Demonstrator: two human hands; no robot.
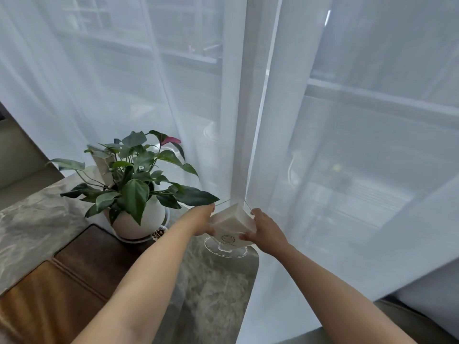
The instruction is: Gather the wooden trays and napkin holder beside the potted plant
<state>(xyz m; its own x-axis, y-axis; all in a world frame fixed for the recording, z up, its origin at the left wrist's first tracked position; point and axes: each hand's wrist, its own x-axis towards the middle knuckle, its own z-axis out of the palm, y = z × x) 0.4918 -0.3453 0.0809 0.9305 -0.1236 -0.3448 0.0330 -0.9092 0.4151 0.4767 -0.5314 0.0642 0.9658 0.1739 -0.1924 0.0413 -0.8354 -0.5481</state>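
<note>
A clear napkin holder (227, 248) on a round glass foot stands at the marble table's far right corner, filled with a stack of white napkins (229, 223). My left hand (202, 220) grips its left side and my right hand (263, 230) grips its right side. The potted plant (134, 184), green leaves and one pink flower in a white pot, stands just left of the holder. Two dark wooden trays (82, 252) lie side by side on the table in front of the pot, the nearer one (42, 301) lighter brown.
The marble table (213, 289) ends right behind the holder, where a sheer white curtain (323, 145) hangs. A small round ornament (158, 233) sits at the pot's base. A pale card or box (103, 165) stands behind the plant.
</note>
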